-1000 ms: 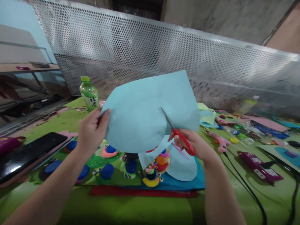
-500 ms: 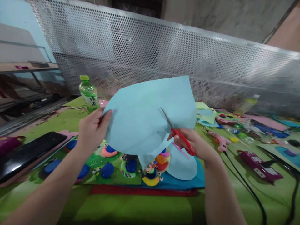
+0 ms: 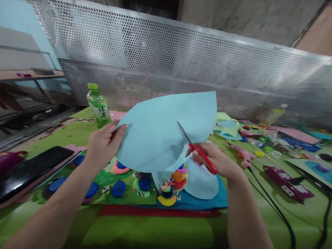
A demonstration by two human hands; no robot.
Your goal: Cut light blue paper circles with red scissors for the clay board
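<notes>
Nearest, along the near edge of the green table (image 3: 186, 233), lies a red sheet (image 3: 155, 211), partly under a blue sheet (image 3: 221, 193) and a green sheet (image 3: 129, 200). On these sit a yellow clay figure (image 3: 166, 200) with bulging eyes, several blue discs (image 3: 118, 189) and a rounded light blue cut-out (image 3: 203, 190) with a thin pink strip (image 3: 199, 166) across it. Toward the table's left edge rests a dark phone (image 3: 36, 169); toward the right, a maroon box (image 3: 287, 183) has a black plug in it.

Above the middle of the near edge, the two hands are apart. The left hand (image 3: 105, 143) pinches the left edge of the large light blue paper (image 3: 158, 129), thumb in front, keeping it raised off the table. The right hand (image 3: 210, 157) is closed around the handles of the red scissors (image 3: 206, 160), whose blade lies against the paper near its lower right edge; I cannot tell how far the blades are parted.

Farther back on the right is a pink glue gun (image 3: 245, 157). A green bottle (image 3: 98, 108) stands near the far left corner, a tilted bottle (image 3: 273, 117) by the far edge, and behind rises a perforated metal panel (image 3: 160, 55).
</notes>
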